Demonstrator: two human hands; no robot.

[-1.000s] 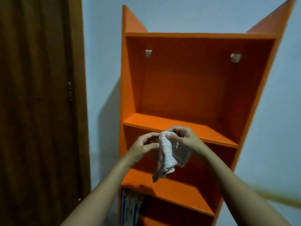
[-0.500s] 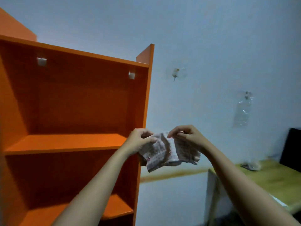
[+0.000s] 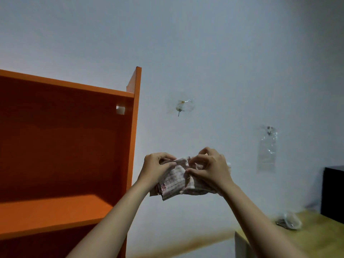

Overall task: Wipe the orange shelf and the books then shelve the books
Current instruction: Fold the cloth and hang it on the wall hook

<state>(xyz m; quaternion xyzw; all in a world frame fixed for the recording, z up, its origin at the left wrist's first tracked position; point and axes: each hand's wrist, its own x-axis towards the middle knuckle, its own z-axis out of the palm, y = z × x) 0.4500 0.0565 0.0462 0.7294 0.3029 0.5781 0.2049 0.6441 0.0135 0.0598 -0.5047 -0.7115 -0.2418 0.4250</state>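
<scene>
The orange shelf [image 3: 55, 209] fills the left of the view, its upper compartment bare and its right side panel rising to a point. In front of the wall to its right, both my hands hold a crumpled white checked cloth [image 3: 174, 183]. My left hand [image 3: 156, 168] pinches its left edge and my right hand [image 3: 208, 170] grips the bunched right part. No books are in view.
A pale wall carries a taped hook [image 3: 181, 108] and a clear plastic sleeve [image 3: 267, 149]. At the lower right stands a wooden table [image 3: 316, 237] with a small clear bag [image 3: 288, 221] and a black box [image 3: 333, 194].
The view has swung right, away from the shelf front toward the wall and table. Both hands have kept hold of the cloth and drawn closer together, bunching it.
</scene>
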